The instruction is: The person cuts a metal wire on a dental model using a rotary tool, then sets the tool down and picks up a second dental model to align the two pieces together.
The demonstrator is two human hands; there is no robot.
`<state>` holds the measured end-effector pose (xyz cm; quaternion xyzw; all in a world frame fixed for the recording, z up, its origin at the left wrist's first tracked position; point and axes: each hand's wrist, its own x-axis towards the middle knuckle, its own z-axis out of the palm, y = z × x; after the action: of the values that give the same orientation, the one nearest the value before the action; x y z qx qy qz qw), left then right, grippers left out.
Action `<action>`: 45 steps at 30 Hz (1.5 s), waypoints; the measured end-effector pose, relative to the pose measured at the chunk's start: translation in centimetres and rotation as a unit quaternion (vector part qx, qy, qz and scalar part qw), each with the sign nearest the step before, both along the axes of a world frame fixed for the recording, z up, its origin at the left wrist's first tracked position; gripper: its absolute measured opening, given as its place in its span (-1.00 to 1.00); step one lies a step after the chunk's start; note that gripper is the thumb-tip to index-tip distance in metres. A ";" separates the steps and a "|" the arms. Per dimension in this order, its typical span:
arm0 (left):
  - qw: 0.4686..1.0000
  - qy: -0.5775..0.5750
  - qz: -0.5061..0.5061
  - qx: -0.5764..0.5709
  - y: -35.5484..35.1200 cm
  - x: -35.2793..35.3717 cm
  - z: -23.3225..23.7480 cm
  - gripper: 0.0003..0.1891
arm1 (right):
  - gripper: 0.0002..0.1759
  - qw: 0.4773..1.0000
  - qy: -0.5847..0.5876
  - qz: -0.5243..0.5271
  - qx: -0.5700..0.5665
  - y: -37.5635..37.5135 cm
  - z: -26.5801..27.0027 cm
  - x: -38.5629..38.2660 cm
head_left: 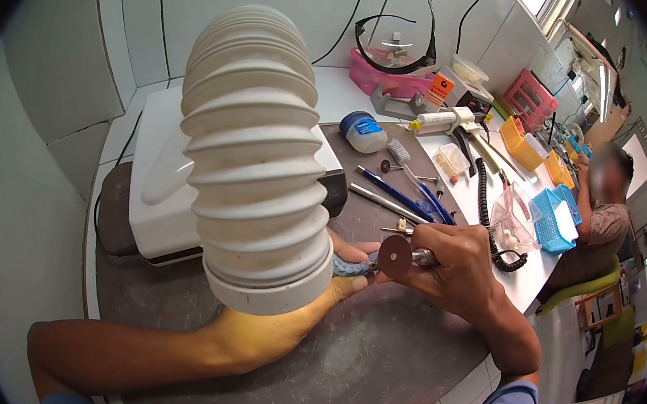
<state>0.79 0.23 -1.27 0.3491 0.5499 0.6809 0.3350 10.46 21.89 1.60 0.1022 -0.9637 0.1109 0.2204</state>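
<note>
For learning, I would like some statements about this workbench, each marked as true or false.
1. The right hand holds a tool with a brown disc. True.
2. The jar has a red lid. False: the lid of the jar is blue.
3. The left hand holds a bluish piece. True.
4. The brush lies left of the hose. False: the brush lies right of the hose.
5. The hose hides part of the left hand. True.

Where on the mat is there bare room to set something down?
Widest: the mat between left forearm and right forearm. Smaller: between left forearm and white machine. Beyond the right hand it is crowded: pens, brush, jar.
</note>
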 end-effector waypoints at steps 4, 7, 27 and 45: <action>1.000 0.006 0.001 -0.015 -0.1 0.0 0.4 -0.81 | -0.48 1.000 -0.003 0.003 0.003 0.0 0.1 0.0; 1.000 0.015 0.002 -0.025 -0.2 0.0 0.3 -0.80 | -0.48 1.000 -0.006 0.004 0.004 0.0 0.1 0.0; 0.999 0.016 -0.002 -0.037 -0.2 0.0 0.3 -0.79 | -0.49 1.000 -0.007 0.007 0.011 0.0 0.1 0.0; 0.998 0.039 0.017 -0.037 -0.2 0.1 0.4 -0.78 | -0.50 1.000 -0.007 0.008 0.015 -0.1 0.2 0.0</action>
<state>0.86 0.06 -0.88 0.3535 0.5933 0.6516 0.3139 10.49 21.82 1.79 0.1127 -0.9660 0.0985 0.2109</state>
